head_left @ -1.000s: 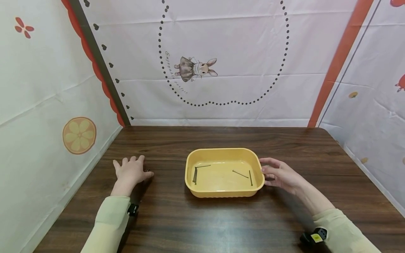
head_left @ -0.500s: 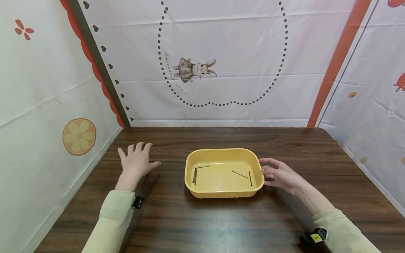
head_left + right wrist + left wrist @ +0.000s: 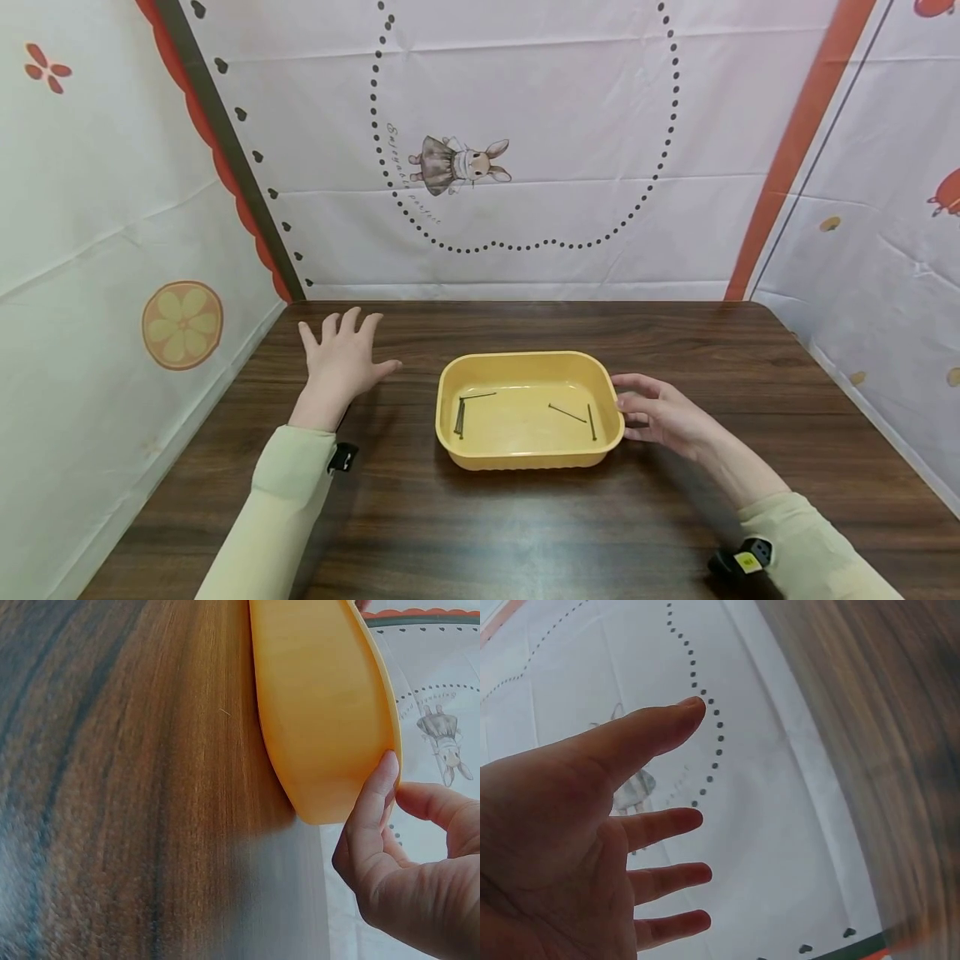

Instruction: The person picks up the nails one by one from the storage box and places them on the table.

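Observation:
My left hand (image 3: 341,364) hovers over the left part of the table, fingers and thumb spread wide. In the left wrist view the palm and fingers (image 3: 667,819) hold nothing. A thin dark nail (image 3: 343,417) shows beside the left wrist, partly covered by it. At the middle of the table sits a yellow plastic tray (image 3: 529,461). Several nails (image 3: 460,417) lie at its left end, and two more nails (image 3: 567,413) lie toward the right. My right hand (image 3: 663,417) grips the tray's right end, one fingertip (image 3: 386,766) on the outer wall and another at the rim.
The dark wood table (image 3: 525,533) extends around the tray. A white printed cloth (image 3: 570,125) with a rabbit figure hangs behind, and similar cloth closes both sides. Black wrist devices (image 3: 343,457) sit at the sleeve cuffs.
My left hand has moved away from me and to the right, rising off the table with fingers spread. The nail by its wrist has come into sight. The right hand and tray stay put.

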A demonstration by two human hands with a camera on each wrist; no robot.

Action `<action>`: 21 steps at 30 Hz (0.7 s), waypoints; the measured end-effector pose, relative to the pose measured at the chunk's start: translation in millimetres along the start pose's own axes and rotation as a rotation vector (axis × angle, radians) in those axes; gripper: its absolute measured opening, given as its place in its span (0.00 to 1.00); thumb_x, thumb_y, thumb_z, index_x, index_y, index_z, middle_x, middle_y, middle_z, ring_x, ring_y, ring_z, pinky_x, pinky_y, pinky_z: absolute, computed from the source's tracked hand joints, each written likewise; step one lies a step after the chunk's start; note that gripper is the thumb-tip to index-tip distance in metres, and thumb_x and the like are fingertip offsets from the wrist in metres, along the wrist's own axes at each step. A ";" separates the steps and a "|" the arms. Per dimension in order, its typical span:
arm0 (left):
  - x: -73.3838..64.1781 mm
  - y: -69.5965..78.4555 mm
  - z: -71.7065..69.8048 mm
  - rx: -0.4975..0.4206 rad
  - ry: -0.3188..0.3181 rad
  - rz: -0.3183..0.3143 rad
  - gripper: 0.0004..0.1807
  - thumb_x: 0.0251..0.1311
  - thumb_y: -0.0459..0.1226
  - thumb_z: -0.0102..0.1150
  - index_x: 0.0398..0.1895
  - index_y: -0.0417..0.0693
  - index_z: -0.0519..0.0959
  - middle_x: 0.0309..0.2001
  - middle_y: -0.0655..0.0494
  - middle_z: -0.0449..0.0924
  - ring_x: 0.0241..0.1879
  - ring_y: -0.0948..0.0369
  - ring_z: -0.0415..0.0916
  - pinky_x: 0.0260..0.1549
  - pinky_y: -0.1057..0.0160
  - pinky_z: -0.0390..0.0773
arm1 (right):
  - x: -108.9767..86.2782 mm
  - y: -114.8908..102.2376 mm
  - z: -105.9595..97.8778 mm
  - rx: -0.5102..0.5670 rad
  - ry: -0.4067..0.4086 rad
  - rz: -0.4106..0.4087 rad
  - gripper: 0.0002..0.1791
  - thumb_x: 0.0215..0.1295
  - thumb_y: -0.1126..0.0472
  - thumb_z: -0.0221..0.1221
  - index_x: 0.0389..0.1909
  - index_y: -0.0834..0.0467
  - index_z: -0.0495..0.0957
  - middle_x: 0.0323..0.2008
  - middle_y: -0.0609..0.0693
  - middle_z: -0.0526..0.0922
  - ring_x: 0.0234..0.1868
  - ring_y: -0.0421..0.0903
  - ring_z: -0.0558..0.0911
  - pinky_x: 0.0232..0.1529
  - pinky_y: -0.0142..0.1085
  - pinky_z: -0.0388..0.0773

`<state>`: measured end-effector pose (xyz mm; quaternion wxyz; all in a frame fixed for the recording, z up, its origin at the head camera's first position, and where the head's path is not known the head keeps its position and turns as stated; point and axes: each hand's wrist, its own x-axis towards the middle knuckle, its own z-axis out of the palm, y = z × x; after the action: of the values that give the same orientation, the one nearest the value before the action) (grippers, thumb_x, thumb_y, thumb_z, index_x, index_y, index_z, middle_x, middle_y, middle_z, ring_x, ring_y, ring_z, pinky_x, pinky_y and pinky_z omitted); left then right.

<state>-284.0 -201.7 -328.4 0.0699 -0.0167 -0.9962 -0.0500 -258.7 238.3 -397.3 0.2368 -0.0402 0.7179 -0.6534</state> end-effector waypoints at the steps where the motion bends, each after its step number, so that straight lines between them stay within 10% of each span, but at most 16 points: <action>1: 1.0 1.9 -1.6 -0.001 0.002 0.005 0.46 0.57 0.57 0.65 0.74 0.50 0.59 0.75 0.37 0.52 0.74 0.33 0.46 0.67 0.23 0.34 | 0.0 0.0 -0.2 -0.001 0.000 -0.001 0.33 0.72 0.58 0.55 0.71 0.64 0.54 0.42 0.44 0.81 0.40 0.38 0.83 0.44 0.36 0.84; 21: 16.4 42.4 -24.0 -0.012 0.002 0.073 0.47 0.57 0.59 0.64 0.76 0.54 0.57 0.76 0.41 0.52 0.75 0.38 0.47 0.69 0.25 0.34 | 0.0 -2.0 0.1 -0.017 0.007 0.017 0.33 0.73 0.57 0.55 0.72 0.63 0.54 0.44 0.45 0.80 0.42 0.39 0.82 0.46 0.36 0.84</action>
<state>-295.3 -161.5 -298.3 0.0726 -0.0533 -0.9945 -0.0534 -259.2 238.0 -395.3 0.2397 -0.0338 0.7245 -0.6454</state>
